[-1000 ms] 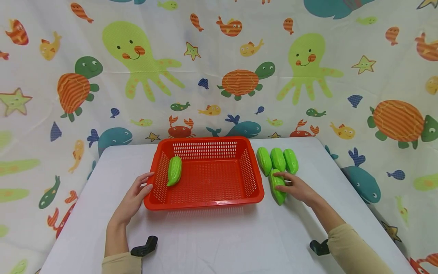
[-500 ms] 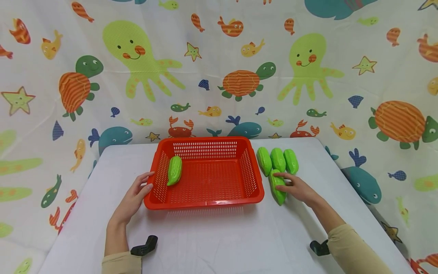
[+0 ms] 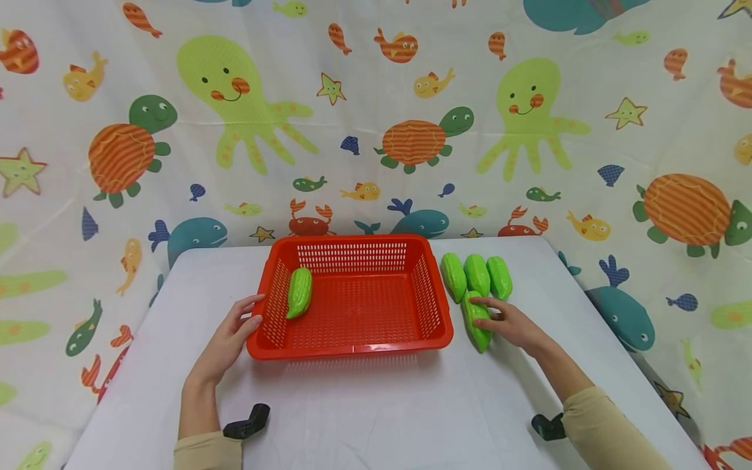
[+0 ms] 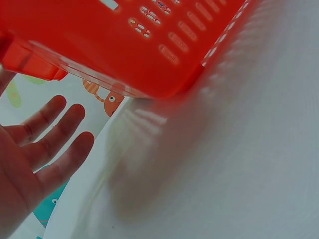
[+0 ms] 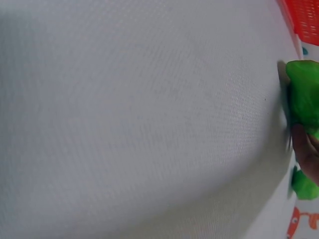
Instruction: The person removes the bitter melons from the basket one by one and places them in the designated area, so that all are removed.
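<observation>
A red plastic basket [image 3: 346, 350] with slotted walls stands mid-table. Inside, by its left wall, lies one bright green, ridged bitter melon [image 3: 300, 292]. My left hand [image 3: 226, 339] is at the basket's left rim, its thumb and index finger touching it. In the left wrist view the other fingers [image 4: 57, 144] are straight and spread below the rim. To the right of the basket, my right hand [image 3: 514, 325] grips another bitter melon [image 3: 478, 336] between thumb and fingers, still on the table. The right wrist view shows this melon [image 5: 304, 89] only in part, at its edge.
Three more bitter melons, a left one [image 3: 454, 277], a middle one [image 3: 477, 274] and a right one [image 3: 500, 277], lie side by side behind the gripped one. A white cloth covers the table [image 3: 364, 411]. Behind it hangs a curtain [image 3: 364, 85] printed with sea animals.
Both hands, the basket and the bitter melons stay in place. Only the curtain at the far left shifts a little.
</observation>
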`<action>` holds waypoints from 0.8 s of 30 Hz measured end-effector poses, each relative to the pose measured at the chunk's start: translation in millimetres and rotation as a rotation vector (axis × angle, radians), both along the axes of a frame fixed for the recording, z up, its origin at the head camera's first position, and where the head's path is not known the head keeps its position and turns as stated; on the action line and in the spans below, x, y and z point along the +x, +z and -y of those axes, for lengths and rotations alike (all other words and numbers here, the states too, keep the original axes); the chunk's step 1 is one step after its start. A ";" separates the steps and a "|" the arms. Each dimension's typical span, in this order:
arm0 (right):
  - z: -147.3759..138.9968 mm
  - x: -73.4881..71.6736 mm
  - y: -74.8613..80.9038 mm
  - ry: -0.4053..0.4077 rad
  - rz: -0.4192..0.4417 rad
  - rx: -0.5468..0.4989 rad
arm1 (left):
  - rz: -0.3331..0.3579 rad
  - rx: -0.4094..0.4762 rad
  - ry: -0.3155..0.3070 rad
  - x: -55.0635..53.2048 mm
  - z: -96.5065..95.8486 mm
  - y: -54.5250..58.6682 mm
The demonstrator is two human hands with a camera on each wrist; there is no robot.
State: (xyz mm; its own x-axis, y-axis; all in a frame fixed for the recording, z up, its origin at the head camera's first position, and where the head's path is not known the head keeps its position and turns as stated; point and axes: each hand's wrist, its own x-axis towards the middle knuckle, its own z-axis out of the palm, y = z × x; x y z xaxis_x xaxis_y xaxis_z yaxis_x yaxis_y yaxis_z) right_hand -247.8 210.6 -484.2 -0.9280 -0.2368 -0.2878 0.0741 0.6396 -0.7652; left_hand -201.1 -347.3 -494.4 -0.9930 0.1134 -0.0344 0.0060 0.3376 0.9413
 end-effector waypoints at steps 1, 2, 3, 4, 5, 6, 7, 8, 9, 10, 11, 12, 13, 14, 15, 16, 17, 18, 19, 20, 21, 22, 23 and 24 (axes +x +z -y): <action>-0.2 0.2 0.7 -0.002 0.002 0.002 | -0.001 -0.003 0.001 -0.6 0.1 -1.1; -0.2 0.4 1.7 -0.003 0.004 0.004 | -0.001 -0.006 0.002 -1.1 0.3 -2.0; -0.3 0.7 2.7 -0.007 0.009 0.004 | -0.001 -0.008 0.002 -1.6 0.4 -3.0; -0.5 1.0 3.8 -0.010 0.013 0.005 | -0.001 -0.010 0.002 -2.0 0.4 -3.7; -0.7 1.4 4.8 -0.014 0.017 0.007 | -0.001 -0.012 0.001 -2.5 0.7 -4.5; -1.1 1.8 5.6 -0.018 0.020 0.007 | 0.000 -0.012 -0.001 -2.8 1.0 -4.5; -1.8 2.1 6.2 -0.018 0.022 0.006 | 0.000 -0.012 -0.003 -2.9 1.3 -4.3; -2.5 2.5 6.9 -0.019 0.023 0.003 | 0.000 -0.012 -0.005 -3.0 1.5 -3.9; -3.4 2.8 7.5 -0.018 0.022 0.003 | -0.001 -0.013 -0.008 -3.2 1.7 -3.5; -4.2 3.1 8.3 -0.019 0.021 0.001 | -0.001 -0.013 -0.010 -3.5 2.1 -3.1; -5.1 3.5 9.4 -0.017 0.018 0.001 | -0.002 -0.015 -0.014 -3.5 2.4 -2.8; -5.9 3.8 10.8 -0.013 0.015 0.000 | -0.002 -0.016 -0.015 -3.6 2.6 -2.3; -6.8 4.2 12.6 -0.008 0.007 -0.001 | -0.002 -0.018 -0.016 -3.6 2.8 -1.9; -7.5 4.6 14.7 -0.005 -0.003 -0.002 | -0.002 -0.019 -0.016 -3.6 2.9 -1.5; -8.1 4.9 17.2 -0.001 -0.013 -0.003 | -0.002 -0.020 -0.018 -3.7 3.1 -1.3; -8.5 5.1 19.9 0.002 -0.023 -0.006 | -0.004 -0.024 -0.021 -3.6 3.2 -1.2; -8.8 5.4 22.7 0.005 -0.035 -0.008 | -0.004 -0.025 -0.020 -3.5 3.3 -1.0; -8.8 5.6 25.7 0.007 -0.046 -0.013 | -0.003 -0.023 -0.019 -3.7 3.5 -0.9; -8.5 5.8 28.6 0.008 -0.059 -0.019 | -0.002 -0.020 -0.018 -3.8 3.7 -1.0; -7.9 6.0 31.4 0.009 -0.069 -0.027 | -0.002 -0.016 -0.020 -4.0 4.0 -0.9; -7.0 6.2 34.4 0.009 -0.077 -0.038 | 0.000 -0.011 -0.020 -4.4 4.3 -1.0; -5.8 6.4 37.2 0.008 -0.087 -0.047 | 0.000 -0.005 -0.022 -4.7 4.6 -1.2; -4.5 6.5 40.1 0.007 -0.097 -0.059 | 0.005 0.004 -0.020 -5.2 4.8 -1.1; -3.0 6.7 43.0 0.005 -0.106 -0.069 | 0.003 0.009 -0.023 -5.4 4.7 -1.2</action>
